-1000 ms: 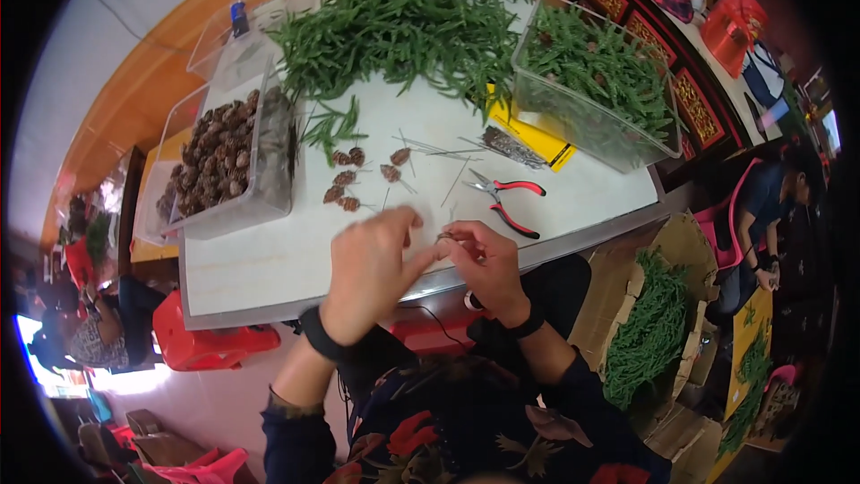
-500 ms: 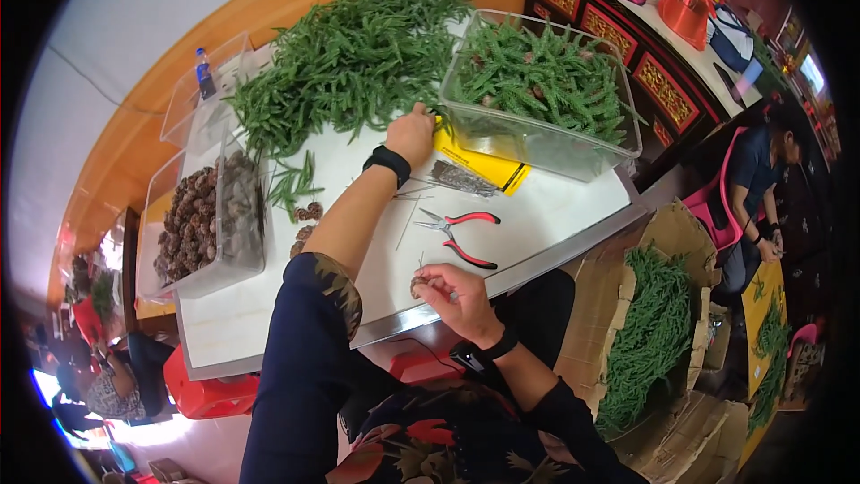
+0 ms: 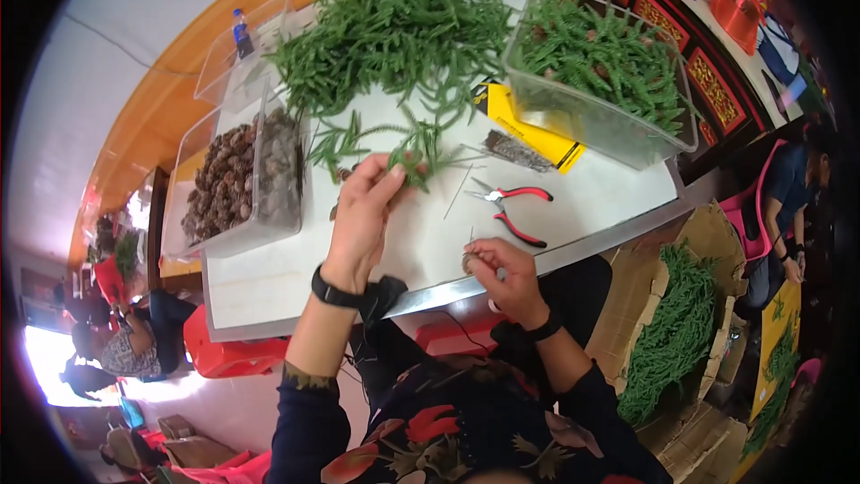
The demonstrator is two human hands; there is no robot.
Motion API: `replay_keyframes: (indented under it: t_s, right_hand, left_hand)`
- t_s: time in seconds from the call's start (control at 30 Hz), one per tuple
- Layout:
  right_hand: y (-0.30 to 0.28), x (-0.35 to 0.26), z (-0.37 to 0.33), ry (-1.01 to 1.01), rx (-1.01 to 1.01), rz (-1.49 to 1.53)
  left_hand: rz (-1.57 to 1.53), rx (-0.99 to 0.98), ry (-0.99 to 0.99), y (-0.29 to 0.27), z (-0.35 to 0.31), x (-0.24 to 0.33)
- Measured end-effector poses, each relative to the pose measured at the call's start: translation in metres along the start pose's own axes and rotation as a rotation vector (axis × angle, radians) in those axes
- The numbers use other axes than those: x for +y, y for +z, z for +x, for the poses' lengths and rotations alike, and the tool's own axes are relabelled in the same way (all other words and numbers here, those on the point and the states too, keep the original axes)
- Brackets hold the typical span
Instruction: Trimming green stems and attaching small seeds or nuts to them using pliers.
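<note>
My left hand (image 3: 361,215) is closed over the table, its thumb and fingers pinching a green artificial pine sprig (image 3: 415,161). Lower and to the right, my right hand (image 3: 509,276) grips a small brown pine cone (image 3: 468,263) with a thin wire standing up from it. Pliers with red and black handles (image 3: 511,213) lie with jaws apart just beyond that hand. Several thin wires (image 3: 458,193) are scattered between the hands. Beyond the pliers rests a yellow packet (image 3: 537,134) with a bundle of grey wires (image 3: 518,152). Loose cones beside my left hand are mostly hidden by it.
A big heap of green sprigs (image 3: 403,27) covers the table's far side. Clear bins hold pine cones (image 3: 231,175) at left and sprigs with cones (image 3: 600,58) at right. A cardboard box of greenery (image 3: 667,332) stands right. Other people sit at both sides.
My left hand has drawn back from the far sprigs toward me and now holds a sprig. My right hand still grips the cone. The whole view has shifted.
</note>
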State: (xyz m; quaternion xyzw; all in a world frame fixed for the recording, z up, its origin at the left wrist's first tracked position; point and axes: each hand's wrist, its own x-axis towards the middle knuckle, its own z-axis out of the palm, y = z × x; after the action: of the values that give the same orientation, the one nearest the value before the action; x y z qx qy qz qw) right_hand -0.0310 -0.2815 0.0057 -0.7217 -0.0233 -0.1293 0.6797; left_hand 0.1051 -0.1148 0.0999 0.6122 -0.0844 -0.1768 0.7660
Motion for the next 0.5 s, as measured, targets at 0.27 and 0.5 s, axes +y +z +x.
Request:
replay_keyframes:
  t_s: [0.27, 0.5]
  right_hand:
    - [0.010, -0.028, 0.003, 0.278, 0.083, 0.486]
    - [0.048, -0.052, -0.002, 0.235, -0.036, 0.540]
  left_hand:
    - [-0.667, -0.030, -0.008, -0.039, -0.095, -0.044]
    - [-0.826, 0.001, 0.054, -0.042, -0.119, -0.069]
